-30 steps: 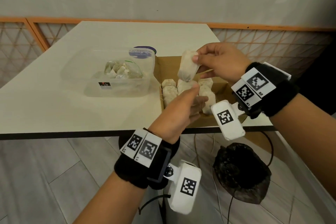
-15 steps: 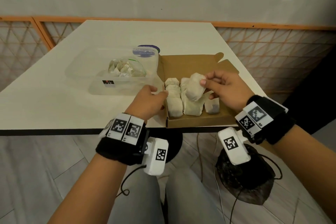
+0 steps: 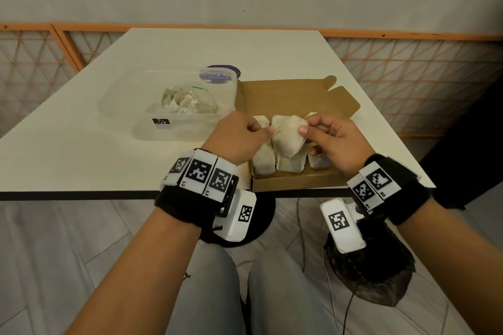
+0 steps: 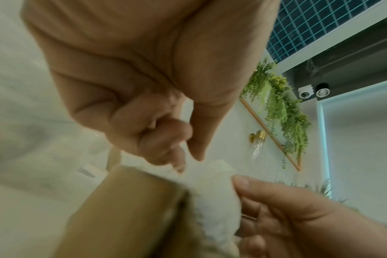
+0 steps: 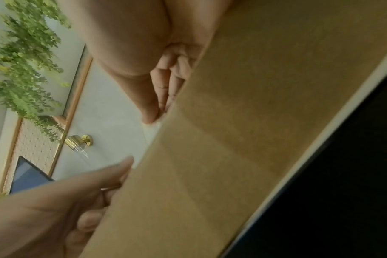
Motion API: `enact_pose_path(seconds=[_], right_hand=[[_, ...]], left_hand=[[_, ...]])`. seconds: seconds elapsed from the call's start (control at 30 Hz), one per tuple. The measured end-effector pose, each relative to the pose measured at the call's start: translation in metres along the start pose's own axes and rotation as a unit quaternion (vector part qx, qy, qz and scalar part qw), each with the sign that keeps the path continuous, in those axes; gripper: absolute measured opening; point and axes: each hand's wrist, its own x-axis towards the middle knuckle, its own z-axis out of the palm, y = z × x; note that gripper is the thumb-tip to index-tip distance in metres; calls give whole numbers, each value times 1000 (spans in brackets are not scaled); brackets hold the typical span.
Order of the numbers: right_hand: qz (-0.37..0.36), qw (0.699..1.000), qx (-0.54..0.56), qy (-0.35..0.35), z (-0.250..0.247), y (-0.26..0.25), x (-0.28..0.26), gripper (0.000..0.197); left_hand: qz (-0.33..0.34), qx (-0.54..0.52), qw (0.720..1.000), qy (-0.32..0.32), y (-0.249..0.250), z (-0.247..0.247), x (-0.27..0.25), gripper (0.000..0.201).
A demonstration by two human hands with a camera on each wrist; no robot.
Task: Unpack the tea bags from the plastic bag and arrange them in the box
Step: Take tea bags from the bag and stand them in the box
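An open brown cardboard box (image 3: 294,185) sits at the table's near right edge, with several pale tea bags (image 3: 263,162) standing in a row inside. Above that row my right hand (image 3: 303,129) pinches the top right corner of one more tea bag (image 3: 287,140). My left hand (image 3: 268,132), fingers curled, pinches its top left edge. The left wrist view shows my left hand (image 4: 188,162) at the bag's top (image 4: 212,176). Left of the box, a clear plastic bag (image 3: 187,98) with more tea bags lies in a transparent container (image 3: 117,102).
A round blue-labelled lid (image 3: 220,73) lies behind the container. The table's near edge (image 3: 81,194) runs just below my wrists. On the floor to the right sit a black bag (image 3: 375,277) and cables. My knees are under the table.
My right hand has lowered the tea bag from above the box to the row inside. My left hand went from the tea bags to the box's left wall, then onto the held bag.
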Motion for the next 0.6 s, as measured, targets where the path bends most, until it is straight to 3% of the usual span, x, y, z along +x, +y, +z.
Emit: enact_pose_path(seconds=[0.1,0.17,0.3,0.4,0.47,0.6], right_hand=[[6,1000,-8,-6,0,-2,1,6],[12,1000,-15,-12,-3,-8,1,10],[42,993,-37,-103,-3,-32,-3,11],[75,976,-59,-193,4,-41,-5,10],[98,965,-78,-229,13,-41,-3,9],[115,964,-132,-200,27,-28,6,8]], left_hand=[[3,-53,998,-24,11,1,-6,48],[-11,-163,987,-2,14,0,-9,38],[-90,-399,910,64,5,-3,-17,22],[-107,-405,901,114,-9,7,-19,9],[-119,-398,901,124,-19,17,-21,13],[-160,-418,889,94,-32,33,-21,28]])
